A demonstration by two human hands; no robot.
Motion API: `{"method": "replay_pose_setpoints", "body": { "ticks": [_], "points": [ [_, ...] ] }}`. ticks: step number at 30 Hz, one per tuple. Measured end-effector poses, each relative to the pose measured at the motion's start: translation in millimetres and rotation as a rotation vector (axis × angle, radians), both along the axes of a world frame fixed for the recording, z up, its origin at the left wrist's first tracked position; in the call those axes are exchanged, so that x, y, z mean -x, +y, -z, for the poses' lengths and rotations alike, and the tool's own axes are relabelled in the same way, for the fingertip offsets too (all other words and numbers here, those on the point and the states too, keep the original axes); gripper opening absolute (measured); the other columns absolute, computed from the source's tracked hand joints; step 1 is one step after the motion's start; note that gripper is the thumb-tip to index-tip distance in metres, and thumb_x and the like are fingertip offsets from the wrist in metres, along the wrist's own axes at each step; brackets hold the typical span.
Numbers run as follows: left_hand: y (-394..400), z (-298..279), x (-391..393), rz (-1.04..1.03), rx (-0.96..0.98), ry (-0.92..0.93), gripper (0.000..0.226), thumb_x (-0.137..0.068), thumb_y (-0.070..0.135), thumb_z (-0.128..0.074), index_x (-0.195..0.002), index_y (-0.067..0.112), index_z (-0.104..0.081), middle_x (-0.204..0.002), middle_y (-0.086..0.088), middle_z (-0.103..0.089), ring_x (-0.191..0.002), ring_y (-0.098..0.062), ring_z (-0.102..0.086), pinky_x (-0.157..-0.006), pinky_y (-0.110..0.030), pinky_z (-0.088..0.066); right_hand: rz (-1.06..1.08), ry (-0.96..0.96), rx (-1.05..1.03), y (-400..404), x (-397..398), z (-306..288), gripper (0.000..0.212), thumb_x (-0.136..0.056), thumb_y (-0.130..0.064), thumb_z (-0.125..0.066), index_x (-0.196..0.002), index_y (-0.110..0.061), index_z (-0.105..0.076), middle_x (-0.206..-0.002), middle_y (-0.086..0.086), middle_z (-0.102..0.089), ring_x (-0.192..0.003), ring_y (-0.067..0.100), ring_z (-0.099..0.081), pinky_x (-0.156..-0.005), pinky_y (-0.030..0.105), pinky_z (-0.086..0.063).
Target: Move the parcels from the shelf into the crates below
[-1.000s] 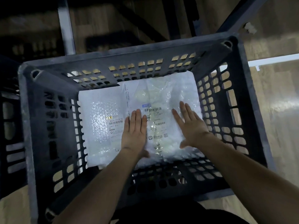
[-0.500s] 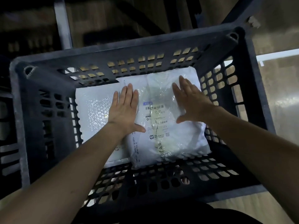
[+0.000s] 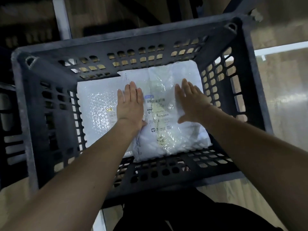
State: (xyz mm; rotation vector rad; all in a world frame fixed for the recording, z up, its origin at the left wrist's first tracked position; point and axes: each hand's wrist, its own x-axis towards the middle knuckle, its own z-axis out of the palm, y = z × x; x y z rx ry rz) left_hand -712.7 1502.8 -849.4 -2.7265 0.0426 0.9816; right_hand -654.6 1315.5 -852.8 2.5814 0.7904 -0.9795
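- Crate (image 3: 251, 90): dark plastic, slotted walls and a perforated floor, seen from above; it stands on a wooden floor (image 3: 236, 194).
- Upper parcel (image 3: 168, 135): white plastic mailer, wrinkled and glossy, lying flat inside the crate toward its right side. A printed shipping label (image 3: 158, 112) with barcodes faces up along its middle.
- Lower parcel (image 3: 96, 104): white bubble mailer, flat on the crate floor at the left; its right part lies under the upper parcel. A small label with a yellow mark shows beside the left wrist.
- Left hand (image 3: 130, 105): fingers straight and together, palm down, flat on the left edge of the upper parcel; nothing is gripped.
- Right hand (image 3: 191, 102): fingers straight and slightly spread, thumb out, palm down over the right part of the upper parcel; nothing is gripped. Whether the palm presses or only hovers cannot be told.
- Shelf frame (image 3: 61, 17): a pale upright post beyond the crate's far wall, in dim light.
- Second crate (image 3: 10, 117): dark, just beside the first, at the left edge.
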Motion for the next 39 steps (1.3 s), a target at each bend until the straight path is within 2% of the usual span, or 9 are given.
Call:
{"method": "replay_pose_setpoints", "body": {
  "ticks": [4,8,12,18,20,23,26,33,39],
  "points": [
    [-2.3,2.0,35.9,0.012,-0.020,0.047,0.085,-0.098,0.051,-0.032,-0.146,0.001,0.017,-0.152,-0.022,0.024,-0.142,-0.036,0.018,-0.114,-0.049,0.009,-0.044,0.080,0.075,-18.1,38.5,3.6,0.133,-0.071,-0.061,-0.070,-0.146,-0.001,0.023,-0.149,0.029,0.028,-0.143,0.040,0.016,-0.119,0.043,0.002],
    [3.7,11.6,37.1,0.041,-0.005,0.112,0.121,-0.080,0.066,-0.055,-0.143,-0.003,0.022,-0.150,-0.024,0.027,-0.142,-0.036,0.020,-0.113,-0.049,0.011,-0.054,0.129,0.107,-18.3,40.1,15.8,0.136,-0.070,-0.059,-0.073,-0.143,0.001,0.026,-0.146,0.030,0.034,-0.141,0.040,0.021,-0.119,0.044,0.003],
    [6.6,16.0,36.7,0.054,0.007,0.108,0.123,-0.077,0.067,-0.058,-0.144,-0.002,0.020,-0.151,-0.023,0.025,-0.143,-0.035,0.017,-0.114,-0.050,0.008,-0.061,0.129,0.110,-16.7,39.3,15.3,0.136,-0.070,-0.061,-0.071,-0.143,0.003,0.024,-0.147,0.031,0.031,-0.142,0.041,0.019,-0.118,0.044,0.002],
    [23.6,-2.5,21.9,0.092,0.226,-0.180,0.091,-0.074,0.073,-0.052,-0.143,0.019,-0.028,-0.148,-0.004,-0.027,-0.136,-0.022,-0.026,-0.109,-0.042,-0.012,0.105,-0.032,-0.220,-0.1,9.5,-14.2,0.074,-0.082,-0.059,-0.059,-0.135,-0.010,-0.044,-0.139,0.012,-0.037,-0.126,0.028,-0.039,-0.105,0.037,-0.033],
    [26.7,-5.2,9.6,0.093,0.200,-0.225,0.101,-0.070,0.073,-0.056,-0.145,0.016,-0.021,-0.149,-0.005,-0.023,-0.138,-0.024,-0.020,-0.111,-0.043,-0.012,0.123,-0.096,-0.244,5.5,-3.3,-12.5,0.087,-0.079,-0.054,-0.066,-0.144,-0.010,-0.030,-0.147,0.016,-0.028,-0.134,0.031,-0.031,-0.110,0.039,-0.028],
    [29.7,1.4,-5.8,0.122,0.049,-0.139,0.123,-0.068,0.080,-0.050,-0.149,0.009,0.009,-0.157,-0.009,0.010,-0.145,-0.025,0.006,-0.115,-0.049,0.002,0.056,-0.093,-0.151,11.5,-10.1,-2.0,0.119,-0.072,-0.057,-0.072,-0.151,-0.008,0.002,-0.157,0.021,0.006,-0.146,0.036,-0.002,-0.118,0.043,-0.009],
    [34.0,8.6,-14.4,0.153,0.008,-0.061,0.128,-0.066,0.085,-0.045,-0.148,0.007,0.016,-0.156,-0.009,0.019,-0.145,-0.023,0.015,-0.114,-0.050,0.008,0.025,-0.093,-0.116,12.2,-9.6,11.7,0.130,-0.066,-0.059,-0.076,-0.150,-0.008,0.009,-0.156,0.022,0.015,-0.146,0.036,0.005,-0.118,0.043,-0.005],
    [38.8,-12.6,-14.8,0.121,0.066,-0.006,0.124,-0.068,0.078,-0.054,-0.149,0.013,0.014,-0.157,-0.006,0.019,-0.145,-0.021,0.016,-0.113,-0.047,0.012,-0.028,-0.052,0.064,21.7,-21.7,-3.7,0.127,-0.070,-0.070,-0.065,-0.151,-0.011,0.012,-0.157,0.018,0.015,-0.147,0.031,0.006,-0.118,0.044,-0.001],
    [54.4,-119.6,3.3,0.188,0.014,-0.070,0.119,-0.072,0.078,-0.050,-0.150,0.012,0.011,-0.156,-0.011,0.018,-0.145,-0.024,0.013,-0.115,-0.052,0.008,-0.083,-0.067,0.018,55.3,-2.8,-110.5,0.107,-0.082,-0.068,-0.051,-0.151,-0.011,0.008,-0.159,0.011,0.009,-0.148,0.027,0.003,-0.119,0.041,-0.003]
  ]
}}
